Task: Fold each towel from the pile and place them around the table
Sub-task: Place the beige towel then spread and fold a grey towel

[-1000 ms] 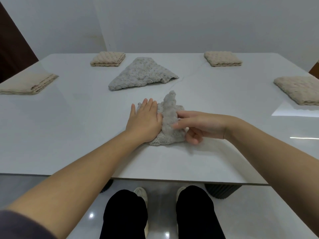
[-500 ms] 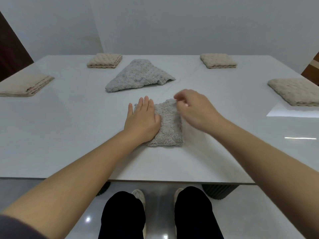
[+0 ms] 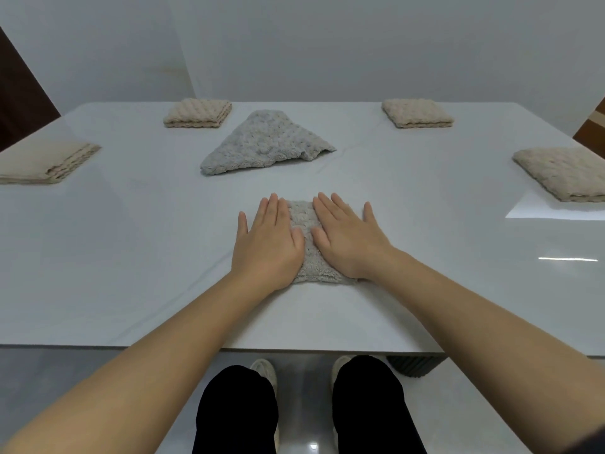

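Hands, left hand (image 3: 266,247) and right hand (image 3: 348,239), are lying spread flat, pressing the folded grey towel (image 3: 307,244) onto the table (image 3: 131,257).

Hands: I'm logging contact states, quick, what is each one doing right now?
Left hand: open, flat, pressing on the folded grey towel.
Right hand: open, flat, pressing on the same towel.

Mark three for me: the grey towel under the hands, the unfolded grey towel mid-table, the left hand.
grey towel under the hands (image 3: 302,217): head view, strip showing between the two hands.
unfolded grey towel (image 3: 265,144): head view, middle of its top face.
left hand (image 3: 266,245): head view, back of the hand.
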`<state>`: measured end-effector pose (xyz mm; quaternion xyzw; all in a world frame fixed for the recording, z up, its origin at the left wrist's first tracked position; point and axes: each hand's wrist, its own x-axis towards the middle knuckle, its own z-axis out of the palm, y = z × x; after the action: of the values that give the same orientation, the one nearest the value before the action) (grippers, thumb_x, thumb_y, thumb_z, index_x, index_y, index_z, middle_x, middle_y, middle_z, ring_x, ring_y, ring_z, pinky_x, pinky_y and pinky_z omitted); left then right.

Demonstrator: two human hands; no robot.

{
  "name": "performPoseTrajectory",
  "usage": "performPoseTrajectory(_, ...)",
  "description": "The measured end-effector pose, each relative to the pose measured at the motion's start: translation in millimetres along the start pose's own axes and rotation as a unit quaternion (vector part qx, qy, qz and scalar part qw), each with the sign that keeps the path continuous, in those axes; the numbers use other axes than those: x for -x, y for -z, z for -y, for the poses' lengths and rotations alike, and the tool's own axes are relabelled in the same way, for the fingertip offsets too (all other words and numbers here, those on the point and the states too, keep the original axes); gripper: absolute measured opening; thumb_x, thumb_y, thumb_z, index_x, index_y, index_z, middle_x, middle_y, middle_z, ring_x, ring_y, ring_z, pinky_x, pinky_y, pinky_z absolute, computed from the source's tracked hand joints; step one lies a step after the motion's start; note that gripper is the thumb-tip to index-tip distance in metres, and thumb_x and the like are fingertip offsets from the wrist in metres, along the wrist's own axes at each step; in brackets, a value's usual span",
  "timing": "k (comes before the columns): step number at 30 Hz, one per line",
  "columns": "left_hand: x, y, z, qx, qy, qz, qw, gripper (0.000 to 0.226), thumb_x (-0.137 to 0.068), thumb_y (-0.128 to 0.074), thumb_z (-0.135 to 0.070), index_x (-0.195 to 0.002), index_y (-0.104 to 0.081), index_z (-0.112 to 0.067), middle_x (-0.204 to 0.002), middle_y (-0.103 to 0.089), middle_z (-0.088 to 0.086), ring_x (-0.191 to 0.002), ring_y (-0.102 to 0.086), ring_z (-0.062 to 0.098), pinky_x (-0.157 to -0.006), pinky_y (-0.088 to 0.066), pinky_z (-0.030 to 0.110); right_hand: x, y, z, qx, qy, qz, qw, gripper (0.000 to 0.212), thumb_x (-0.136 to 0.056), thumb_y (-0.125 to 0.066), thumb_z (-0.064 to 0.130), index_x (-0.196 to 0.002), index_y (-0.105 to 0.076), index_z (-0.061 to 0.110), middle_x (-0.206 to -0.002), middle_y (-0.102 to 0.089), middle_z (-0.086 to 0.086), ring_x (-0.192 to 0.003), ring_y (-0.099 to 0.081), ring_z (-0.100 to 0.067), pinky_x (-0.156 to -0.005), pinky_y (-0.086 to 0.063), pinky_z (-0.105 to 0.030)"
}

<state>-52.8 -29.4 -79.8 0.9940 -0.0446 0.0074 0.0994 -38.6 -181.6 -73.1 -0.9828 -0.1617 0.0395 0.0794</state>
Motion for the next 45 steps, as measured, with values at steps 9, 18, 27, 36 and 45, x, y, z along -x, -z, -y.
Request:
performPoseTrajectory(9, 20.1, 21.9, 38.3, 0.113, -0.213, -0.023, 0.970, 0.081, -0.085, -0.035, -0.071, -0.152, -0.021, -0.027, -0.162, -0.008, -0.011, -0.147, 0.008, 0.000, -0.121, 0.006, 0.045, -5.6, 24.2, 2.7, -0.050, -0.014, -0.001, 0.999, 0.056, -0.101, -0.029, 0.042, -0.152, -0.022, 0.020, -0.155, -0.034, -0.001, -0.142, -0.029, -0.022, -0.116, -0.005, -0.058)
performPoseTrajectory(18, 13.7, 41.1, 91.8, 0.021, -0.267, -0.082, 0.960, 0.045, -0.078, -0.054, -0.052, -0.118, -0.058, -0.031, -0.137, -0.049, -0.012, -0.141, -0.029, 0.007, -0.119, -0.010, 0.044, -5.7, 41.3, 6.0, -0.084, -0.045, -0.042, 0.995, 0.044, -0.101, -0.034, 0.035, -0.142, -0.043, 0.022, -0.128, -0.060, -0.001, -0.118, -0.053, -0.024, -0.095, -0.041, -0.038)
performPoseTrajectory(27, -0.3, 44.0, 103.4, 0.049, -0.025, -0.112, 0.992, 0.045, -0.095, -0.048, -0.018, -0.139, -0.045, -0.015, -0.146, -0.045, 0.002, -0.135, -0.038, 0.020, -0.116, -0.023, 0.045, 5.7, 35.2, 12.9, -0.083, -0.056, -0.045, 0.994, 0.045, -0.096, -0.042, 0.034, -0.140, -0.038, 0.027, -0.113, -0.064, 0.001, -0.102, -0.058, -0.023, -0.074, -0.042, -0.034)
performPoseTrajectory(36, -4.5, 30.7, 50.3, 0.013, -0.043, -0.004, 0.999, 0.059, -0.102, -0.019, -0.027, -0.155, -0.001, -0.009, -0.163, 0.008, 0.003, -0.149, 0.008, 0.013, -0.121, 0.003, 0.042, -19.4, 21.1, 52.6, -0.035, 0.001, -0.007, 0.999, 0.060, -0.104, -0.020, 0.032, -0.155, -0.003, 0.007, -0.164, -0.003, -0.008, -0.150, 0.000, -0.025, -0.120, -0.002, -0.050)
performPoseTrajectory(45, -7.5, 20.1, 47.4, -0.014, 0.006, 0.064, 0.998, 0.059, -0.102, -0.013, -0.031, -0.155, 0.003, -0.010, -0.163, 0.009, 0.001, -0.149, 0.009, 0.012, -0.121, 0.004, 0.045, -29.3, -3.7, 50.1, 0.005, -0.001, 0.020, 1.000, 0.061, -0.103, -0.015, 0.039, -0.156, 0.000, 0.012, -0.164, 0.005, -0.002, -0.150, 0.008, -0.019, -0.118, 0.009, -0.055)
